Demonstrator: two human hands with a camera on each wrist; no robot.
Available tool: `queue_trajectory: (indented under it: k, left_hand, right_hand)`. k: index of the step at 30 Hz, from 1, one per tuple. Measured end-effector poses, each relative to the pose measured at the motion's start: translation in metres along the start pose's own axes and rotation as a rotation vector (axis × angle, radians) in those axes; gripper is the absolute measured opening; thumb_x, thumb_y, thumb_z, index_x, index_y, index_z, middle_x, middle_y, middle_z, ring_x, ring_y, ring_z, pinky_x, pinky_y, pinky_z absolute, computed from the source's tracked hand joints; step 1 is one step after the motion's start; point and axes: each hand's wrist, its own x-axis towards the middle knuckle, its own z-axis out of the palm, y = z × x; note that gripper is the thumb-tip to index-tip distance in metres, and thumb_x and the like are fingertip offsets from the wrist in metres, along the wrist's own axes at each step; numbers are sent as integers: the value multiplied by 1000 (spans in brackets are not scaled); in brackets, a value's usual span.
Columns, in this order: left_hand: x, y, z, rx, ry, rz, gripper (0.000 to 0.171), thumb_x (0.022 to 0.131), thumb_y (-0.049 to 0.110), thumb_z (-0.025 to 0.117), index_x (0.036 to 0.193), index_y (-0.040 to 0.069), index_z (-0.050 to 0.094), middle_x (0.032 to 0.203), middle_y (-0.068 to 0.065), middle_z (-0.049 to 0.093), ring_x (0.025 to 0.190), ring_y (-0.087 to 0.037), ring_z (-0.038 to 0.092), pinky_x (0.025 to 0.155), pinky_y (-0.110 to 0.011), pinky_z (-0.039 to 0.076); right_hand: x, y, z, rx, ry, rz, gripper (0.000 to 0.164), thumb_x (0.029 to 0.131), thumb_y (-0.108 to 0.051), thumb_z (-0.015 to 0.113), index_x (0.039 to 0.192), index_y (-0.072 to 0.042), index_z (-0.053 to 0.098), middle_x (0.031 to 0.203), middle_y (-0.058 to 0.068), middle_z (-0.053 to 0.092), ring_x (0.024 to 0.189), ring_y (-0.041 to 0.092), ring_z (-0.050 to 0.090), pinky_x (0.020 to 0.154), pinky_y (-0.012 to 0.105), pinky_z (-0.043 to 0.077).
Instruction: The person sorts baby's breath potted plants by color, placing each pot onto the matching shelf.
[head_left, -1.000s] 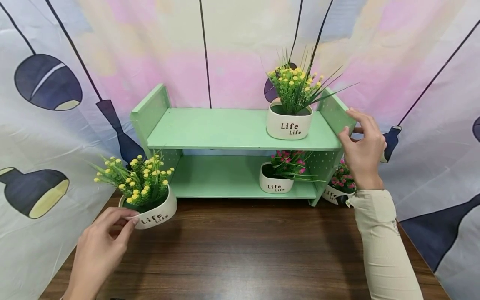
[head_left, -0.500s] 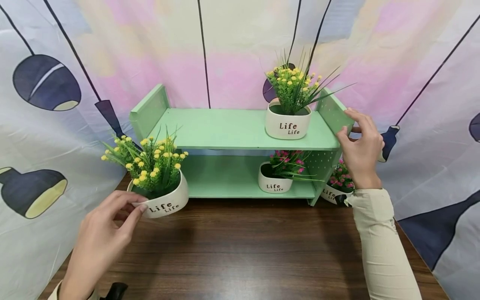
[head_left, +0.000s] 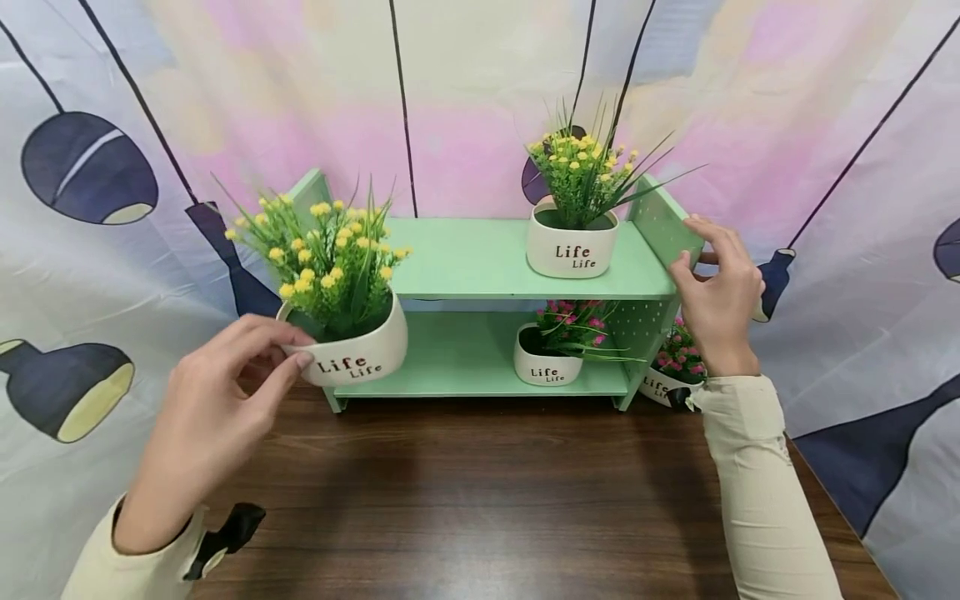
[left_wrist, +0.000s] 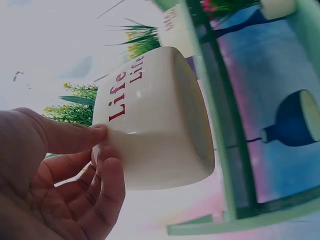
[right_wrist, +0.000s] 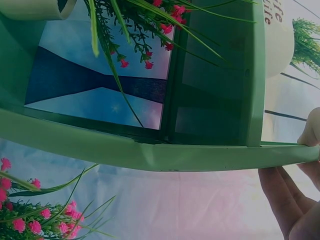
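My left hand (head_left: 225,400) pinches the near left rim of a white oval flowerpot (head_left: 367,350) lettered "Life Life" and full of yellow flowers. That pot hangs in the air before the left end of a green two-tier shelf (head_left: 465,250); the left wrist view shows its bare underside. At the other end, my right hand (head_left: 723,292) grips the top of the shelf's right side panel, thumb on the inner face and fingers outside, as the right wrist view shows. Another pot with yellow flowers (head_left: 573,242) stands on the top tier's right part.
On the lower tier, toward the right, sits a smaller white pot with pink flowers (head_left: 550,367). Another pink-flowered pot (head_left: 660,387) stands on the brown wooden table (head_left: 465,500) right of the shelf, partly behind my right wrist. A patterned curtain (head_left: 465,100) hangs behind.
My left hand has lifted the yellow-flowered pot up and to the right, from near the table's left side to in front of the shelf's left end. My right hand keeps its grip on the panel.
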Motion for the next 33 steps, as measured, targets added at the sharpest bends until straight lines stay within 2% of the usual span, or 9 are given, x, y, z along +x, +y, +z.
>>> queue_trajectory:
  k: [5, 9, 15, 25, 28, 33]
  left_hand:
    - [23, 10, -5, -16, -4, 1, 15, 95, 3, 78, 101, 16, 78, 92, 14, 65, 74, 3, 54, 67, -10, 42]
    - [39, 12, -4, -37, -39, -26, 13, 97, 7, 77, 105, 16, 79, 97, 10, 68, 77, 1, 57, 68, -10, 44]
    - [61, 11, 8, -60, -98, -75, 11, 101, 13, 73, 110, 14, 79, 108, 1, 72, 87, -2, 59, 71, -11, 45]
    - [89, 3, 32, -109, -108, -101, 13, 103, 10, 69, 111, 8, 78, 112, -5, 72, 96, -18, 64, 72, -13, 46]
    - [95, -1, 39, -112, -117, -105, 14, 103, 11, 68, 113, 6, 78, 115, -7, 72, 99, -22, 65, 74, -18, 47]
    - [104, -7, 49, -110, -123, -127, 15, 103, 11, 68, 114, 5, 78, 119, -10, 71, 101, -27, 66, 79, -36, 52]
  right_hand:
    - [0, 1, 0, 8, 3, -4, 42, 94, 4, 63, 131, -11, 75, 135, -2, 71, 85, -21, 55, 69, -1, 44]
    - [1, 0, -1, 9, -6, -1, 42, 94, 4, 63, 132, -11, 75, 136, -3, 71, 85, -20, 55, 69, 0, 45]
    - [1, -1, -1, 1, -14, 2, 43, 94, 4, 62, 133, -11, 74, 137, -3, 70, 86, -21, 55, 68, 0, 44]
    - [0, -1, -1, 2, -13, 0, 44, 94, 5, 61, 132, -11, 74, 137, -3, 70, 86, -21, 54, 68, 0, 44]
    - [0, -2, 0, -1, -11, 0, 43, 94, 4, 62, 132, -11, 74, 137, -4, 70, 86, -22, 54, 67, 0, 44]
    - [0, -2, -1, 5, -8, -1, 43, 93, 5, 62, 131, -11, 75, 136, -3, 71, 85, -21, 55, 67, 0, 44]
